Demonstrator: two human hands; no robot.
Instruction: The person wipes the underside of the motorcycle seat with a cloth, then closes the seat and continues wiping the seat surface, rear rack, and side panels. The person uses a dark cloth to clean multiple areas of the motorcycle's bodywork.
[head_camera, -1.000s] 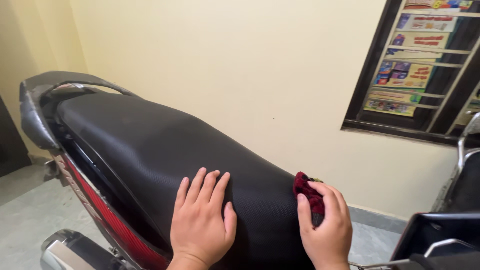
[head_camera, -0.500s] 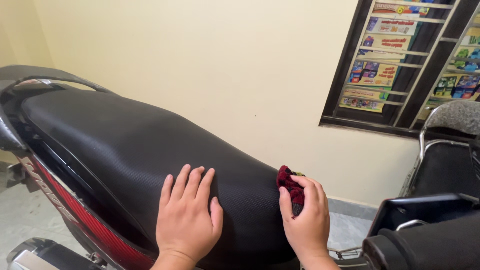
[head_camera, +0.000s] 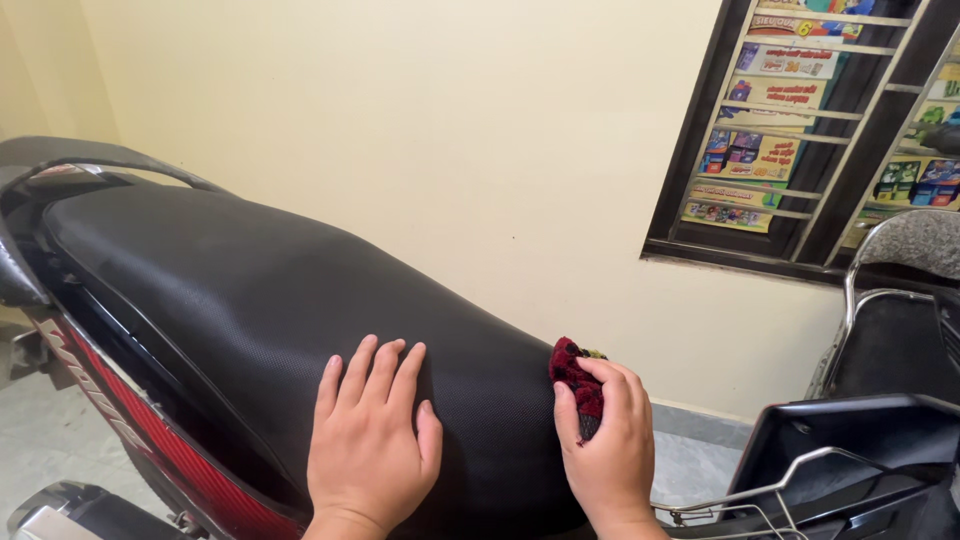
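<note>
A cream wall (head_camera: 400, 130) is filling the background, far beyond the hands, and a dark barred window (head_camera: 830, 130) with coloured papers behind it is sitting in it, up and to the right of the right hand. The long black seat (head_camera: 230, 290) of a motorbike is stretching from under both hands away to the left, where a grey grab rail (head_camera: 100, 158) is curving over its far end. Below the left hand, a red side panel (head_camera: 150, 440) is running along the bike. To the right of the right hand, a second vehicle with a black tray and a wire rack (head_camera: 850, 460) is standing.

The left hand (head_camera: 368, 440) is lying flat and open on the seat, fingers spread a little, holding nothing. The right hand (head_camera: 605, 445) is closing around a dark red cloth (head_camera: 575, 378), pressing it against the far edge of the seat, just beside the left hand.
</note>
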